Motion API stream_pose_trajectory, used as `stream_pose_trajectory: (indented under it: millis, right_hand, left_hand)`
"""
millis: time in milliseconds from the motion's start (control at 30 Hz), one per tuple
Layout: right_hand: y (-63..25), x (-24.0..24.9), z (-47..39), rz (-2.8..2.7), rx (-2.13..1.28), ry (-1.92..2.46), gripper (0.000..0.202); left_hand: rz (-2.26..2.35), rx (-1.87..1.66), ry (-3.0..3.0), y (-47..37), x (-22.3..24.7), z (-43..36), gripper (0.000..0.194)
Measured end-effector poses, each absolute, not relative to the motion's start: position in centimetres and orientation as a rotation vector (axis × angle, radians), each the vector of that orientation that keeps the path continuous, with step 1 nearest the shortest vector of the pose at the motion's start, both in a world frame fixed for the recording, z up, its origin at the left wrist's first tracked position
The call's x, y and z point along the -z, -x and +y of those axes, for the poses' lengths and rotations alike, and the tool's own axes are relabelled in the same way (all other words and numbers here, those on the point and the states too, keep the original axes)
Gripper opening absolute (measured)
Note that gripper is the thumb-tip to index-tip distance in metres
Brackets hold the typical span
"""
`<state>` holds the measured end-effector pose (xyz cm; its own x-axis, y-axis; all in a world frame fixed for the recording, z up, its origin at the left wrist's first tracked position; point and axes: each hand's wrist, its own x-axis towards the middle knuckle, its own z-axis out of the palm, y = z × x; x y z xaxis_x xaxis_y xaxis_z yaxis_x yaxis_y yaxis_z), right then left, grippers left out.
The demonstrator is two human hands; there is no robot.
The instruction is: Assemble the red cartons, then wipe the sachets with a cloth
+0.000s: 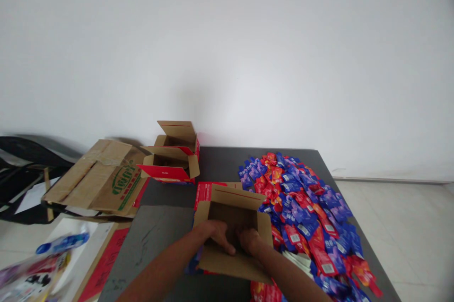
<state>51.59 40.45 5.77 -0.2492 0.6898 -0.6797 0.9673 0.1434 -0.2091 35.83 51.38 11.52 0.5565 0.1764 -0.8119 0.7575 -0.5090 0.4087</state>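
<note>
An open brown cardboard box [236, 196] stands in front of me on the dark table, its flaps folded outward. Both of my hands reach down inside it. My left hand [220, 236] is at the left inner side, fingers stretched downward and apart, with nothing seen in them. Close beside it, my right hand [249, 238] is bent toward the box's inside. Its fingertips are hidden in shadow, so any held thing cannot be made out. To the right of the box spreads a large pile of small red and blue packets [301, 212].
Two more open red boxes [168, 173] stand at the table's back left. A big worn carton [102, 179] lies left of the grey table [152, 240]. A blue bottle [64, 244] and a plastic bag [33, 278] are at lower left. A white wall [227, 56] rises behind.
</note>
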Motion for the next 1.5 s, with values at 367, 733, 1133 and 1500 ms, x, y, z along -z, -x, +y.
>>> stream_pose_trajectory:
  millis: [367,733,1133,1500]
  right_hand:
    - [-51.4,-7.2,40.7,2.021,0.860,-1.569,0.051]
    - [-51.1,-12.6,42.8,2.258,0.448,-2.100,0.069]
    - [-52.2,-11.0,47.3,2.107,0.645,-2.162,0.043]
    - [-49.2,-13.2,48.0,2.222,0.590,-2.163,0.039]
  left_hand:
    - [0.576,0.955,-2.237,-34.9,-8.9,45.0,0.045]
    - [0.569,0.866,-2.354,-34.8,-9.7,44.3,0.035]
    - [0.630,0.890,-2.328,-34.7,-10.6,44.6,0.042]
    - [0.890,0.771,-2.353,-31.1,-13.3,43.1,0.023]
